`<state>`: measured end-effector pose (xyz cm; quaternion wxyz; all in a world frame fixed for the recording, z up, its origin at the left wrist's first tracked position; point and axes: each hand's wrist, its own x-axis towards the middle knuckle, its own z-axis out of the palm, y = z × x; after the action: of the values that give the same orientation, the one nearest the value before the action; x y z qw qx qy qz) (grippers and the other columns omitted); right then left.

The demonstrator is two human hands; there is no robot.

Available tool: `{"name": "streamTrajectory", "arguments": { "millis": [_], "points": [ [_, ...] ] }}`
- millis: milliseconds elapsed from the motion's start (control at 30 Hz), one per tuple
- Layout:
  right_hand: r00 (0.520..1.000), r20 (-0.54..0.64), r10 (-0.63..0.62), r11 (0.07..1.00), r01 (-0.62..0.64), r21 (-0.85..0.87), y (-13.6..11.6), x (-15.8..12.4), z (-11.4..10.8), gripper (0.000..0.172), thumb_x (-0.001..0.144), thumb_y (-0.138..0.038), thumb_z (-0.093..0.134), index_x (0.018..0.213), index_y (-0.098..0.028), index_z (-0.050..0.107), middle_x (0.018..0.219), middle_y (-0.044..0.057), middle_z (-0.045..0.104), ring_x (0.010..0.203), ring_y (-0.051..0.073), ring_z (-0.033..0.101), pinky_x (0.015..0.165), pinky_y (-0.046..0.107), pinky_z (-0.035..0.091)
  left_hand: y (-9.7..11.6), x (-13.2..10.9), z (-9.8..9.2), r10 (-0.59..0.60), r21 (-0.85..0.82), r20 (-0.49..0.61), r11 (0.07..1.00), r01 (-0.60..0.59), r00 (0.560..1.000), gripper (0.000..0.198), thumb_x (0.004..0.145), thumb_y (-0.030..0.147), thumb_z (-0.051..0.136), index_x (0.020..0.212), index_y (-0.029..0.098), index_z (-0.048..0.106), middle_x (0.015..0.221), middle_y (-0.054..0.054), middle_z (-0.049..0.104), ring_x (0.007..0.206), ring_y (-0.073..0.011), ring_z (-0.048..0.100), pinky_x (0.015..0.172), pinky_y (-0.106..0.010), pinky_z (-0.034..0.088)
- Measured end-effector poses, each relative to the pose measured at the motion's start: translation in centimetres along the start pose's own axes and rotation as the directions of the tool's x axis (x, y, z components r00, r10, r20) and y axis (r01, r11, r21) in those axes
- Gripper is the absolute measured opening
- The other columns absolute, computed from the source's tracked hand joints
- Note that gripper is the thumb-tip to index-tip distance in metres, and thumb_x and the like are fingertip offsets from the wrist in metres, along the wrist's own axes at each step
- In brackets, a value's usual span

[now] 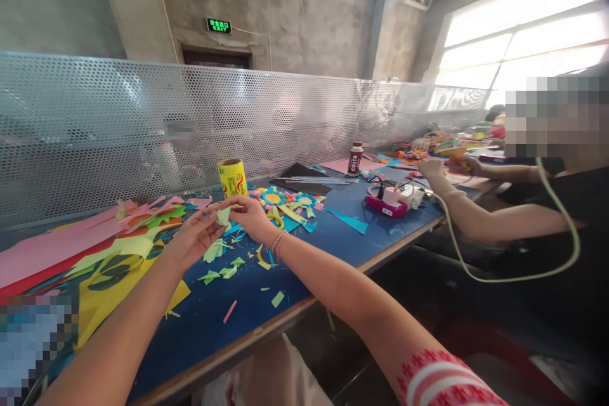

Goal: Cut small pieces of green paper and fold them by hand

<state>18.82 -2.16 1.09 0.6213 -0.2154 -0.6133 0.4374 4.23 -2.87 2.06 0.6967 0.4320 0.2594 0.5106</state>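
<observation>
A small light green paper piece (223, 216) is held up between both hands over the blue table (190, 330). The fingertips of my left hand (196, 236) pinch its left side. My right hand (251, 216), with a thin band at the wrist, grips it from the right and top. Under and in front of the hands lie folded green paper pieces (228, 271) and scraps. Just behind the hands stands a yellow cardboard roll (233, 179). Blue and yellow paper flowers (275, 198) lie to the right of it.
Coloured paper sheets (102, 285) pile up at the left. A dark red bottle (354, 160), a pink power strip (386, 205) and a blue paper strip (346, 221) are on the right. Another person (537, 216) works at far right, near a pale cable (495, 280). A perforated screen (285, 114) borders the back.
</observation>
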Motion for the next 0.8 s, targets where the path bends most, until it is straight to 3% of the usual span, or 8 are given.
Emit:
{"name": "streamTrajectory", "arguments": {
  "millis": [100, 267, 467, 800],
  "points": [
    [0.997, -0.047, 0.069, 0.990, -0.062, 0.127, 0.4, 0.2, -0.3, 0.017, 0.060, -0.014, 0.065, 0.076, -0.017, 0.062, 0.071, -0.003, 0.062, 0.061, 0.006, 0.056, 0.063, 0.021, 0.047, -0.1, -0.1, 0.1, 0.037, 0.048, 0.015, 0.998, -0.038, 0.999, 0.020, 0.066, 0.007, 0.066, 0.084, 0.016, 0.061, 0.063, 0.001, 0.063, 0.061, -0.0098, 0.063, 0.066, -0.024, 0.055],
    [0.972, 0.045, 0.231, 0.895, -0.231, 0.381, 0.6, 0.4, -0.9, 0.020, 0.058, -0.010, 0.069, 0.076, -0.016, 0.061, 0.069, -0.002, 0.063, 0.062, 0.007, 0.058, 0.058, 0.017, 0.047, -0.5, -0.2, 0.5, 0.166, 0.178, 0.005, 0.970, -0.164, 0.986, 0.024, 0.060, 0.019, 0.074, 0.079, 0.014, 0.061, 0.071, 0.000, 0.063, 0.065, -0.0113, 0.062, 0.066, -0.025, 0.055],
    [0.918, 0.152, 0.367, 0.783, -0.393, 0.482, 0.4, 0.5, -1.2, 0.023, 0.063, 0.002, 0.062, 0.079, -0.014, 0.060, 0.066, -0.003, 0.063, 0.057, 0.005, 0.057, 0.052, 0.014, 0.046, -1.0, 0.2, 0.4, 0.405, 0.409, -0.024, 0.838, -0.361, 0.914, 0.024, 0.058, 0.030, 0.075, 0.072, 0.017, 0.061, 0.078, -0.001, 0.061, 0.068, -0.0114, 0.059, 0.066, -0.024, 0.055],
    [0.917, 0.176, 0.357, 0.759, -0.395, 0.518, 0.3, 0.2, -1.1, 0.022, 0.065, 0.000, 0.063, 0.080, -0.015, 0.061, 0.074, -0.003, 0.065, 0.068, 0.006, 0.063, 0.066, 0.014, 0.052, -0.8, -0.2, 1.1, 0.371, 0.245, -0.063, 0.906, -0.345, 0.927, 0.026, 0.054, 0.024, 0.074, 0.071, 0.015, 0.058, 0.077, -0.001, 0.059, 0.074, -0.0123, 0.059, 0.076, -0.032, 0.050]
  ]
}}
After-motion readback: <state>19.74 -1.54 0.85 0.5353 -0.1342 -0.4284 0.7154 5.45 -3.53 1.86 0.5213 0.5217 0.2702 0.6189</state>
